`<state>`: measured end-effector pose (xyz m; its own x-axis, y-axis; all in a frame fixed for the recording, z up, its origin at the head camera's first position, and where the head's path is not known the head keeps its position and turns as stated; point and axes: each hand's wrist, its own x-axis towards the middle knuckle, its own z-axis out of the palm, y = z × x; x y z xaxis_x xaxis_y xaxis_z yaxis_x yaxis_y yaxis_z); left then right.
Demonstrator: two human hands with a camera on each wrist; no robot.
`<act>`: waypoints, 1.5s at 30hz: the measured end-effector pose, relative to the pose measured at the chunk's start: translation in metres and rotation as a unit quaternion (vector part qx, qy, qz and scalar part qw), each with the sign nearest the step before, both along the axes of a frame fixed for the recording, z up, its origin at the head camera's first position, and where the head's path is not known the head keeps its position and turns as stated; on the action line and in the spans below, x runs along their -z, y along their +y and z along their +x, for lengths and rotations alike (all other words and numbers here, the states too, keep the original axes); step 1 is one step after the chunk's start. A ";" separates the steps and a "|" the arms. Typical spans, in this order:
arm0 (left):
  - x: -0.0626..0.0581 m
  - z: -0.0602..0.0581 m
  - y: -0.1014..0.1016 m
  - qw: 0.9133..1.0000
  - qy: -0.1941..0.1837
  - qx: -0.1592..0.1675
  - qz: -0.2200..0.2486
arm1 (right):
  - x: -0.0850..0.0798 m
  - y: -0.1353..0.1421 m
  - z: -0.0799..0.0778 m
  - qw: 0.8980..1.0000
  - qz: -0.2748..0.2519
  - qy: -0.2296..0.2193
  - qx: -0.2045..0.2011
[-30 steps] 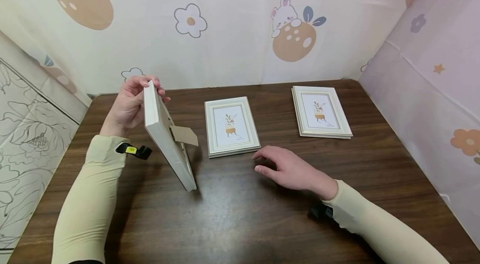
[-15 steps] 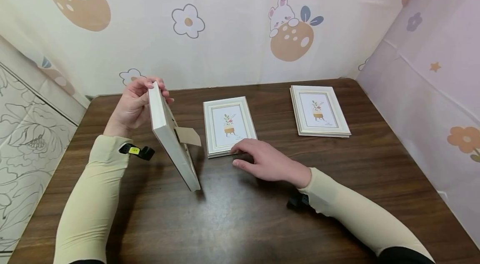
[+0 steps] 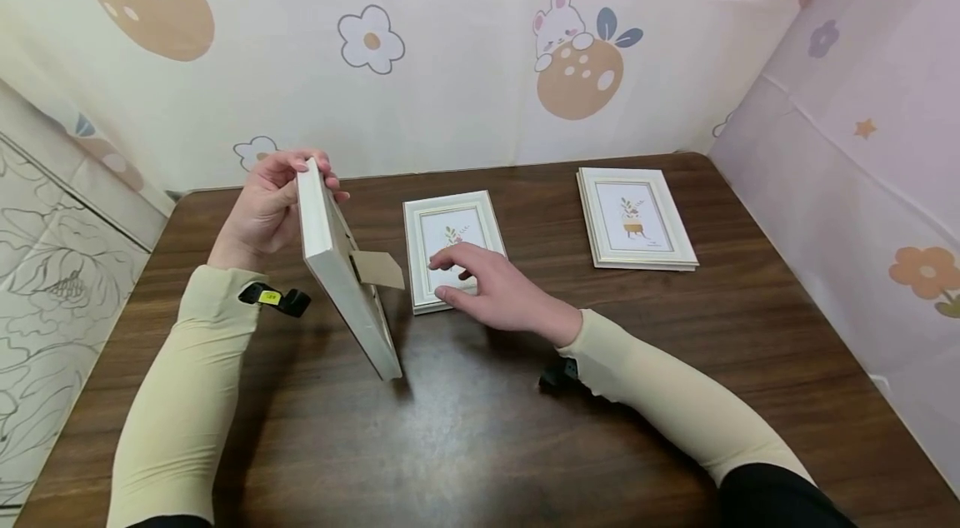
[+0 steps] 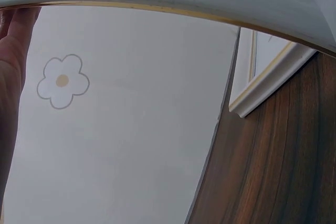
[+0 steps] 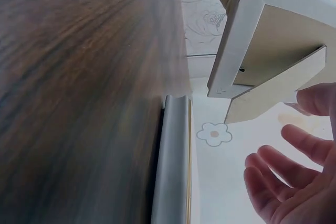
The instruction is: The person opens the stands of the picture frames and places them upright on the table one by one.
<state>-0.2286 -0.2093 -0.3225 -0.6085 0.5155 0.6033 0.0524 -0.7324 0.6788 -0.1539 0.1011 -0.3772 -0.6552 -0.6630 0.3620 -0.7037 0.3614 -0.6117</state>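
Observation:
My left hand grips the top edge of a white picture frame, which stands tilted with its lower edge at the table. A tan cardboard stand sticks out from its back, also visible in the right wrist view. My right hand hovers over a second white picture frame lying face up in the middle, fingers loosely bent and holding nothing. That hand hides part of the flower print. In the right wrist view, the right fingers are apart from the cardboard stand.
A third white picture frame lies face up at the back right of the dark wooden table. A patterned cloth with rabbits and flowers hangs behind the table.
My right hand has moved left and away from me, from beside the middle picture frame to over it. The left hand and its picture frame have shifted slightly right.

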 end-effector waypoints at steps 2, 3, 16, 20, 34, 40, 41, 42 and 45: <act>0.000 -0.001 0.001 1.000 0.001 0.005 0.002 | 0.000 -0.004 -0.003 1.000 -0.012 0.000 -0.001; 0.000 -0.001 0.002 1.000 0.000 0.006 0.004 | 0.000 -0.006 -0.004 1.000 -0.017 -0.003 -0.002; 0.001 -0.004 0.004 1.000 0.002 0.007 0.001 | 0.005 -0.038 -0.014 0.995 -0.071 -0.072 -0.010; 0.001 -0.005 0.005 1.000 -0.002 0.011 -0.003 | 0.007 -0.043 -0.014 0.993 -0.079 -0.083 -0.009; -0.003 0.001 0.007 1.000 -0.021 0.002 0.007 | 0.013 -0.053 -0.016 0.984 -0.132 -0.120 -0.024; -0.003 0.000 0.006 1.000 -0.019 0.006 0.010 | 0.014 -0.054 -0.018 0.981 -0.150 -0.118 -0.028; -0.002 0.000 0.006 1.000 -0.019 0.005 0.010 | 0.014 -0.054 -0.018 0.981 -0.150 -0.117 -0.028; -0.002 0.000 0.006 1.000 -0.020 0.005 0.011 | 0.014 -0.054 -0.018 0.981 -0.151 -0.116 -0.028; -0.002 0.001 0.006 1.000 -0.020 0.002 0.012 | 0.014 -0.054 -0.017 0.981 -0.151 -0.115 -0.030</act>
<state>-0.2279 -0.2033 -0.3203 -0.6306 0.5039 0.5903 0.0227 -0.7482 0.6631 -0.1713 0.0472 -0.3915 -0.7061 -0.5885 0.3938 -0.5481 0.1021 -0.8301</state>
